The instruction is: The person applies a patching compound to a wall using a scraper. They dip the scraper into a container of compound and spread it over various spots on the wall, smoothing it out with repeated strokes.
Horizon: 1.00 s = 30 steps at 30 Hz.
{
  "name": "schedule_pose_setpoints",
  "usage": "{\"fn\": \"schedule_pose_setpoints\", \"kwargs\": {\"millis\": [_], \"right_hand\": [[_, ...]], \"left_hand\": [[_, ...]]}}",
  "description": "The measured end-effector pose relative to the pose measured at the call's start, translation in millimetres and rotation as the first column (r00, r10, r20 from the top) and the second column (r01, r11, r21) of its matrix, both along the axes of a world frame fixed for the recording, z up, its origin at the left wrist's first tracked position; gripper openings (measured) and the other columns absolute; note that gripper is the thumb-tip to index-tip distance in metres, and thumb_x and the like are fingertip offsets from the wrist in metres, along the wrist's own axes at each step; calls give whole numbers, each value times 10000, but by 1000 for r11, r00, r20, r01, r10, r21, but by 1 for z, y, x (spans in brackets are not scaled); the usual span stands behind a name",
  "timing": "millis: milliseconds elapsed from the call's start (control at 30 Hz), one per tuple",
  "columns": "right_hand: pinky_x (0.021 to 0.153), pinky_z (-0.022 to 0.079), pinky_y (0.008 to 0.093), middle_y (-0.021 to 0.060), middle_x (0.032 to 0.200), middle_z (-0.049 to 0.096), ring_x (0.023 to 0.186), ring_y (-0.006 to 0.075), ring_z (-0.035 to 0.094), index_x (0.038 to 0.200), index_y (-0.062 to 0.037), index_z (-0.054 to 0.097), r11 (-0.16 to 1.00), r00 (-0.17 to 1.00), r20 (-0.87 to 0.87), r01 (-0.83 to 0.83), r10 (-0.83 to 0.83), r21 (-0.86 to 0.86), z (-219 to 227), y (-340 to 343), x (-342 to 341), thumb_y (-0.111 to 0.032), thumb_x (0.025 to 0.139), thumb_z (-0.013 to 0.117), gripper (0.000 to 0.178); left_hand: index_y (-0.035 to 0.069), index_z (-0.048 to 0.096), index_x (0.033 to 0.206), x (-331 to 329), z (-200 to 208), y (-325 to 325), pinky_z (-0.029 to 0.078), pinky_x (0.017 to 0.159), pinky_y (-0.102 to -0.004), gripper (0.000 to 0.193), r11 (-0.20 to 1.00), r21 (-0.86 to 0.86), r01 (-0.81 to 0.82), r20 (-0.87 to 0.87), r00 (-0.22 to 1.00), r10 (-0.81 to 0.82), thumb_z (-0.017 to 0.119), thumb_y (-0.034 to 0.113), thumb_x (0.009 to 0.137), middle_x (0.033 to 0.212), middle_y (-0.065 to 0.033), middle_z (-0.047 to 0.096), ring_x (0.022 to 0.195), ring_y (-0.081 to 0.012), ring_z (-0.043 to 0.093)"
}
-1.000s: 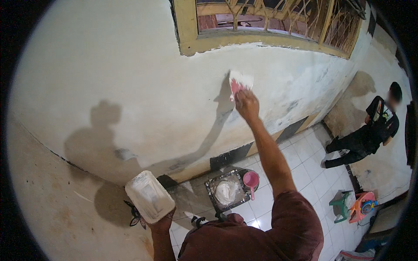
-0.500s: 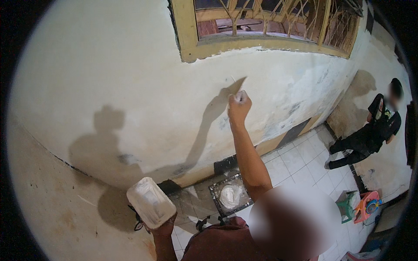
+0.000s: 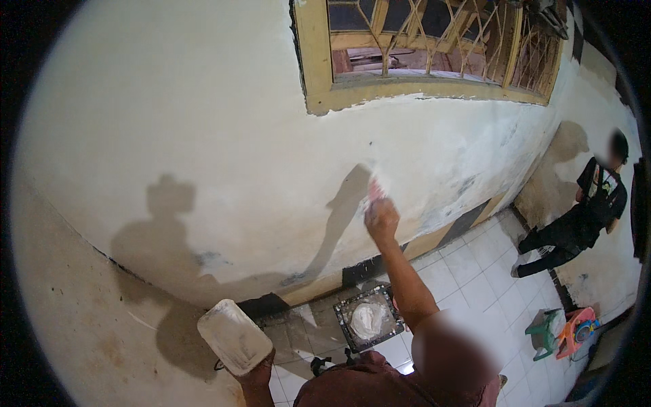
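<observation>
One scraper [image 3: 375, 189] occupies the right hand [image 3: 382, 217], a tray [image 3: 234, 337] the left [image 3: 260, 370]

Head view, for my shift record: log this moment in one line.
left hand: holds tray | right hand: holds pink scraper near wall, below window | around: white heap, person standing at right

one scraper [image 3: 375, 189], one tray [image 3: 234, 337], one window [image 3: 434, 85]
</observation>
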State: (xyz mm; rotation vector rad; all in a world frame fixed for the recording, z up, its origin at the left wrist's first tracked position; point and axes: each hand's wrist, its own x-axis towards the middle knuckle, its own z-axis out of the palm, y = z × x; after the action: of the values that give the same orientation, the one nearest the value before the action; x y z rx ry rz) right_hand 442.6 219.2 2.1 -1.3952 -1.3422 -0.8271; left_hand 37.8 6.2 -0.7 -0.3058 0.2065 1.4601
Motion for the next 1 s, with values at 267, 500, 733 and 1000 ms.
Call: {"fn": "schedule_pose_setpoints", "kwargs": {"millis": [267,500,733,1000], "right_hand": [[580,435,402,123,707,530,674,318,537,717,-34,541,982,981,-190,-12,48,189,66,53,22,-31,715,605,64],[695,488,436,142,797,581,785,337,580,813,-61,604,918,941,-23,-334,337,-213,-65,16,-34,-31,726,573,97],[567,348,446,172,692,455,640,363,467,685,4,438,1000,874,-485,-23,11,-20,25,2,26,-107,725,618,216],[619,438,462,162,737,510,701,374,533,785,-25,541,1000,939,-344,16,-9,19,143,32,75,-87,699,612,128]], "left_hand": [[149,431,1307,1,-20,8,328,964,-506,627,959,109,261,-965,-203,165,541,496,796,1316,-94,459,1195,-318,430],[155,430,1313,-13,-24,17,277,1035,-493,614,951,250,179,141,965,-219,554,462,795,1364,-90,424,1243,-317,392],[162,359,1360,7,-6,6,252,1040,-488,690,954,128,271,-975,208,72,561,489,787,1364,-75,417,1260,-291,361],[179,348,1367,2,-11,6,317,975,-517,700,982,118,145,-602,797,-45,540,528,792,1347,-90,441,1219,-328,421]]}}
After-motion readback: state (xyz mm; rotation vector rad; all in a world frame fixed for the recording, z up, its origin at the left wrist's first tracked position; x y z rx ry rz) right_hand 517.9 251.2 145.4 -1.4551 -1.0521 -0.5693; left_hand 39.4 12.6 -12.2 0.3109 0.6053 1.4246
